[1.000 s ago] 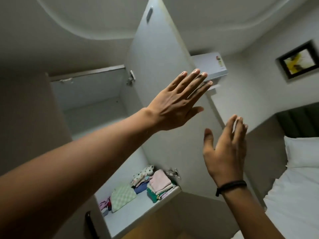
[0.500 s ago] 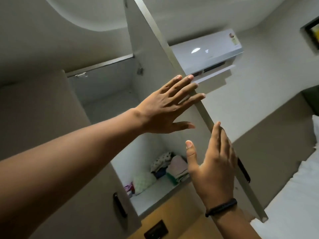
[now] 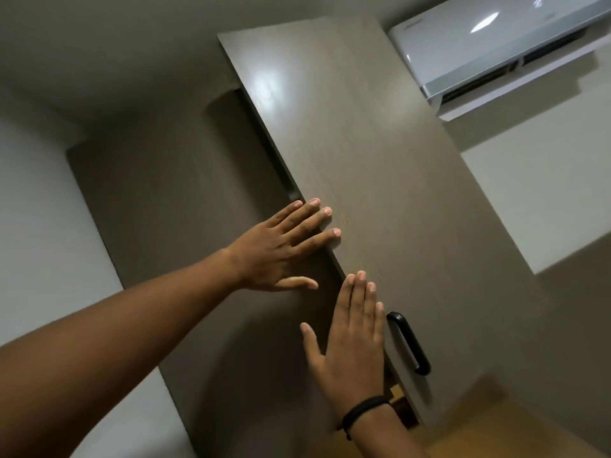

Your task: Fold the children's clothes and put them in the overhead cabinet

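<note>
The overhead cabinet's right door (image 3: 380, 166) is swung almost against its frame, with only a thin dark gap along its left edge. My left hand (image 3: 281, 251) lies flat with spread fingers across that edge, fingertips on the door. Below it my right hand (image 3: 350, 342), a black band at the wrist, presses flat on the door's lower edge beside the black handle (image 3: 410, 342). The left cabinet door (image 3: 185, 226) is dark and flush. The folded clothes are hidden behind the doors.
A white air conditioner (image 3: 489, 44) hangs on the wall at the upper right. Pale wall runs to the right of the cabinet and light wooden panelling (image 3: 496, 431) lies below it. White wall borders the cabinet on the left.
The right door has swung from wide open to nearly shut under both hands. The shelf with the stacked clothes has gone out of sight behind it.
</note>
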Tool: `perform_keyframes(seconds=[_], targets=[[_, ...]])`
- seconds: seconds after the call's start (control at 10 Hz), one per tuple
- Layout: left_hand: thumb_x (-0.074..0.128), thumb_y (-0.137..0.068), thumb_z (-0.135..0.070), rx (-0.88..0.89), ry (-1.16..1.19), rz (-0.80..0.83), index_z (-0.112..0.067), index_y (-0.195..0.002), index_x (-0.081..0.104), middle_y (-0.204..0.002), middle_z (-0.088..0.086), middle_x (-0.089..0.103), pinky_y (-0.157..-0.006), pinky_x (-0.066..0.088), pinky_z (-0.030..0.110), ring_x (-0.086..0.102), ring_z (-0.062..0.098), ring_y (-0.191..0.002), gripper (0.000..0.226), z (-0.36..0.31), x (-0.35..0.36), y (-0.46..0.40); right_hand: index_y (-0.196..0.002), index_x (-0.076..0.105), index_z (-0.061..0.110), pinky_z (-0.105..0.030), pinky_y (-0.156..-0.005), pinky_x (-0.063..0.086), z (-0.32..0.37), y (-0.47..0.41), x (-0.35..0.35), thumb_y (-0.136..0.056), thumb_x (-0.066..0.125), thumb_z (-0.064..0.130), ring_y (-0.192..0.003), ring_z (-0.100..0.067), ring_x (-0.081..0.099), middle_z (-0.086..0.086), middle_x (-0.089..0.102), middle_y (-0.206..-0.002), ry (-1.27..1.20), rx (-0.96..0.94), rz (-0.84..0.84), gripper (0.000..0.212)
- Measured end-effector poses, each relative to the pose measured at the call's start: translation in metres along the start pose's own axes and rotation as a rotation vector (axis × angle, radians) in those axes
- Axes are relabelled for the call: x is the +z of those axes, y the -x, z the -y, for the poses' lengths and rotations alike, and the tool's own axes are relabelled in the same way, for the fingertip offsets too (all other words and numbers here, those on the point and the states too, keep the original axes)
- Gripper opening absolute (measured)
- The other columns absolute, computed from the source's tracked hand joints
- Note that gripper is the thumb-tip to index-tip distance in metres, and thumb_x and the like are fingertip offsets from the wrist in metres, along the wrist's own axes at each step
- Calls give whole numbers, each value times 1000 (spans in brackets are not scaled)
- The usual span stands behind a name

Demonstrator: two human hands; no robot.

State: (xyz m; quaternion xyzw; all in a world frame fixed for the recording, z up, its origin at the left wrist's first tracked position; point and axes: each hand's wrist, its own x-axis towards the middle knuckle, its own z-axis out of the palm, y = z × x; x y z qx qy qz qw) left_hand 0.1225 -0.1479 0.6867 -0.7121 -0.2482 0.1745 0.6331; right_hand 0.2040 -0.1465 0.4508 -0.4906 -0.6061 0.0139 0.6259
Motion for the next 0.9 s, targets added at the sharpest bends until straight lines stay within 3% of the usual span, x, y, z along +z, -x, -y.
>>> perform_keyframes(seconds=[0.1, 0.2, 0.5, 0.8, 0.9], targets=[[29, -102, -79, -24, 11, 42, -23, -170, 2, -177, 14, -4, -133, 5, 53, -9, 35, -163, 92, 4, 31, 2, -163, -3, 6, -56, -126, 15, 1, -12, 40, -93, 37, 74, -158, -35, -3, -18, -8, -171, 30, 9, -10, 106], [26, -102, -79, -36, 16, 95, -25, -170, -2, -177, 14, -5, -133, 3, 53, -10, 35, -163, 91, 6, 58, 4, -162, -8, 6, -56, -126, 18, -5, -23, 72, -94, 33, 75, -158, -35, -6, -18, -12, -171, 33, -3, 17, 106], [30, -104, -76, -60, 86, 45, -27, -170, 2, -177, 14, -6, -133, 2, 53, -11, 35, -163, 87, 8, 91, 2, -161, -12, 5, -54, -127, 5, -10, -33, 97, -94, 30, 80, -157, -35, -13, -19, -16, -169, 51, -32, 9, 109], [20, -102, -80, -139, 104, 118, -29, -169, -7, -177, 13, -9, -132, 0, 54, -12, 34, -163, 88, -3, 87, 3, -156, -32, 16, -49, -129, -2, -15, -36, 65, -93, 19, 84, -152, -24, -32, -7, -39, -163, -89, -35, 351, 105], [27, -102, -78, -430, 145, -33, -24, -170, 9, -177, 16, 2, -131, 4, 59, -3, 37, -163, 89, -23, 87, 5, -154, -33, 30, -46, -129, -5, -19, 9, 12, -91, 24, 85, -151, -17, -32, 4, -38, -163, -152, -153, 540, 101]])
